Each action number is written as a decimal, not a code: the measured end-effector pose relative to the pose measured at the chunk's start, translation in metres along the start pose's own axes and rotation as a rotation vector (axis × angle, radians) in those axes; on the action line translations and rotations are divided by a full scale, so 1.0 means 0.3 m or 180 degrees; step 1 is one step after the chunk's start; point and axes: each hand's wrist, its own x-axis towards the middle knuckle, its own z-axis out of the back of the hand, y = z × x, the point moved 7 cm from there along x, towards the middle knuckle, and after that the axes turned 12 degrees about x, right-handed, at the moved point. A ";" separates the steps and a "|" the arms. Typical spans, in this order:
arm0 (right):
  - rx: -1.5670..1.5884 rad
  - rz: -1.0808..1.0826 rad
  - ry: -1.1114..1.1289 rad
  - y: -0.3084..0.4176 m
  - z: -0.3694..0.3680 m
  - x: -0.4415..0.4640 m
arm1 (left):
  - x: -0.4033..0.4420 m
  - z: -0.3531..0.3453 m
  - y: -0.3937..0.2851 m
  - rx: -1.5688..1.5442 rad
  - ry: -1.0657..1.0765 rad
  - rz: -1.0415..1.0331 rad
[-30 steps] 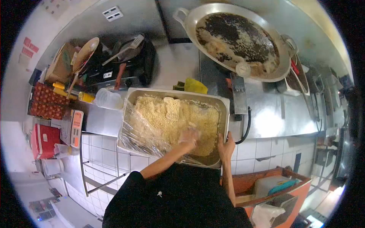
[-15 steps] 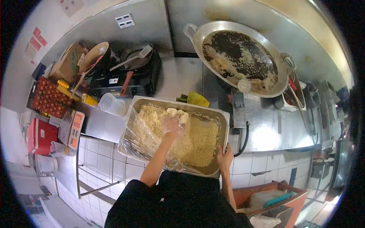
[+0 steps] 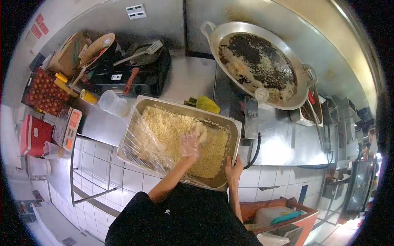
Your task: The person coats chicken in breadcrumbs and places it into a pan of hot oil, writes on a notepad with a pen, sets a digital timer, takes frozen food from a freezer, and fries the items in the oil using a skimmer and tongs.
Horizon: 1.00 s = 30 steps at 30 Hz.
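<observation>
A metal tray holds pale yellow crumbs, with clear plastic film over its left side. Inside it, my left hand, in a clear glove, lies on the crumbs with its fingers stretched out. Those fingers touch a crumb-covered pale piece, partly hidden by the hand. At the tray's lower right corner, my right hand is closed on the rim, thumb on top; its other fingers are partly hidden.
A wide pan of bubbling dark oil stands at the back right. Behind the tray lies a yellow cloth. Left are a clear plastic container, a stove with a spatula, and a scale. An orange bin is below right.
My left hand has moved from the tray's right part to the pale pieces at its upper middle, then slightly down and right. My right hand stays on the rim. The view has shifted.
</observation>
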 end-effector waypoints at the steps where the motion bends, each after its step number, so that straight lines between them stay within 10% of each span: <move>1: -0.0006 -0.0024 0.0005 0.000 0.002 0.002 | 0.028 -0.118 0.015 0.0018 0.0438 0.0263; 6: 0.0042 -0.0288 -0.0038 -0.018 -0.003 0.000 | 0.012 0.177 -0.002 -0.0024 0.0402 0.0228; 9: -0.0041 -0.0382 0.0022 -0.029 -0.005 0.002 | 0.000 0.080 -0.001 0.0336 0.1692 0.0182; 15: 0.0006 -0.0312 0.0051 -0.025 -0.005 0.010 | 0.004 0.120 -0.064 0.0591 0.0196 -0.0314; 21: 0.0012 -0.0600 0.0154 -0.065 -0.011 0.006 | 0.117 0.082 -0.083 -0.0839 0.1047 0.0415; 23: 0.0177 -0.0624 0.0198 -0.010 -0.002 0.010 | 0.077 0.090 -0.106 -0.0632 0.2549 0.0418; 27: -0.0033 -0.0020 -0.0119 -0.017 -0.002 0.007 | 0.089 0.082 -0.044 -0.0604 0.1155 -0.0529; 30: -0.0053 -0.0074 0.0114 0.008 -0.004 0.009 | 0.119 0.265 0.069 0.0264 0.1507 -0.0145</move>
